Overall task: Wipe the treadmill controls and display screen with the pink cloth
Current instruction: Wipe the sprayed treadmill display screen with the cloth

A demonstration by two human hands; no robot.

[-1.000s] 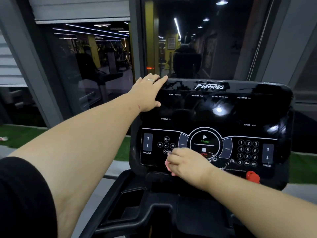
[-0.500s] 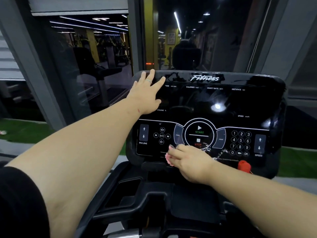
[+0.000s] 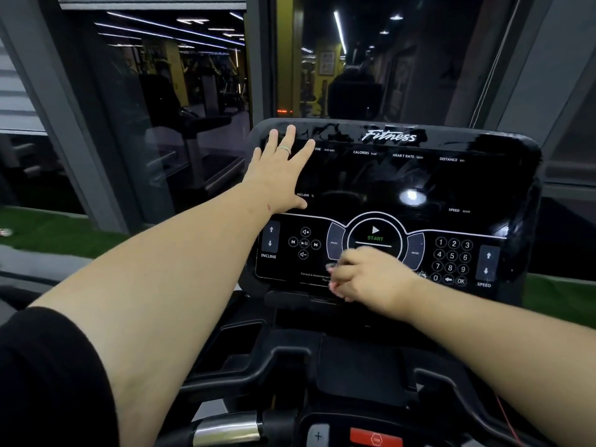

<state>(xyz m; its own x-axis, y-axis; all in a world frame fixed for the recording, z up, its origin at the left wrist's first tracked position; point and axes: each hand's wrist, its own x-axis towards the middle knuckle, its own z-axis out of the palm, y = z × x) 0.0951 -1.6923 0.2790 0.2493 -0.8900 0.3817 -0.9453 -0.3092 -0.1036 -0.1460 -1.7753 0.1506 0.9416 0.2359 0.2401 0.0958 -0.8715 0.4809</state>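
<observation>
I see a glossy black console (image 3: 483, 188) with white lettering. On it, the START label (image 3: 375, 238) is green. Below the console sits a red stop button (image 3: 375, 438). A sliver of pink cloth (image 3: 333, 287) shows under my right hand (image 3: 371, 275). Left of the console, the turf (image 3: 48, 233) is green.

I am looking down at a black treadmill console (image 3: 419, 188). My left hand (image 3: 283, 175) lies flat on the upper left corner of its dark display screen (image 3: 387, 182), fingers spread, a ring (image 3: 284, 150) on 1 finger. My right hand (image 3: 371, 275), blurred, has its fingers curled round a pink cloth (image 3: 333, 287) pressed against the control panel (image 3: 451, 259) just below the START button (image 3: 375, 235). The number keypad (image 3: 452, 261) sits to its right. Dark windows (image 3: 161, 108) lie behind.
</observation>
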